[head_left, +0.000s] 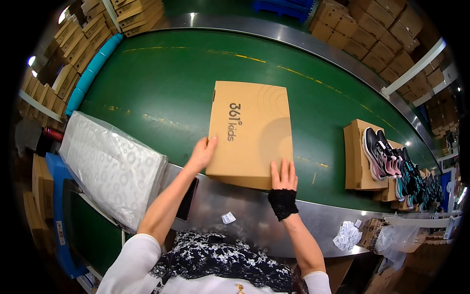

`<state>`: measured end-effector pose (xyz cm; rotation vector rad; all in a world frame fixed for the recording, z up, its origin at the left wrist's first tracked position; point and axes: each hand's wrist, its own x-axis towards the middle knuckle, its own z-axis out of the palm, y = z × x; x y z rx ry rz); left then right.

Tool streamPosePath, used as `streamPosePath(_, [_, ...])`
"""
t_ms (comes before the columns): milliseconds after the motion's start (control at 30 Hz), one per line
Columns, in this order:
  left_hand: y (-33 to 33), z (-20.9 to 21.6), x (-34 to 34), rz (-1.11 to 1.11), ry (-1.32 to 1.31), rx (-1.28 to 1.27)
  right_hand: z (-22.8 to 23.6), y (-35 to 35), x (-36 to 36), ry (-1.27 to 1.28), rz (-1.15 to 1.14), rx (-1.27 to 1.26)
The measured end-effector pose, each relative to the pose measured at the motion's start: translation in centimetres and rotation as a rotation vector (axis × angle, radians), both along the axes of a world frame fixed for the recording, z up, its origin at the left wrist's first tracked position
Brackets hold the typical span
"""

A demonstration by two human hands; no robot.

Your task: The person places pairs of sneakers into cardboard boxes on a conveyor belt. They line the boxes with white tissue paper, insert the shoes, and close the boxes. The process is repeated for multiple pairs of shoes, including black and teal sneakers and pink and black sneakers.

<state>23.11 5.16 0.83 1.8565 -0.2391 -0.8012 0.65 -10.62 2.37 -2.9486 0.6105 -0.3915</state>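
A closed brown cardboard shoebox (249,137), with dark print on its lid, lies in front of me on the green conveyor belt, its near side by the metal edge. My left hand (203,153) grips its left side near the front corner, thumb up at the lid's edge. At the near right corner my right hand (284,176) holds the box, its fingers stretched over the lid; that thumb is hidden. A black wristband (282,203) circles my right wrist.
Sneakers (377,154) on shoeboxes line the belt at right. A plastic-wrapped stack of patterned paper (110,164) lies left. On the metal edge (254,213) are a dark phone (187,201), one small label (228,218) and a label pile (348,236). Cartons (367,29) stand beyond.
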Motion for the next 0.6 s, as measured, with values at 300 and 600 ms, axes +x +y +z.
streamPosePath(300, [-1.3,1.3,0.2,-0.019,0.462,-0.262,3.3,-1.7,0.0,0.026,-0.005,-0.108])
streamPosePath(600, [6.5,9.8,-1.8,0.193,0.643,-0.676,9.3,0.9,2.3,-0.650,-0.089,0.252])
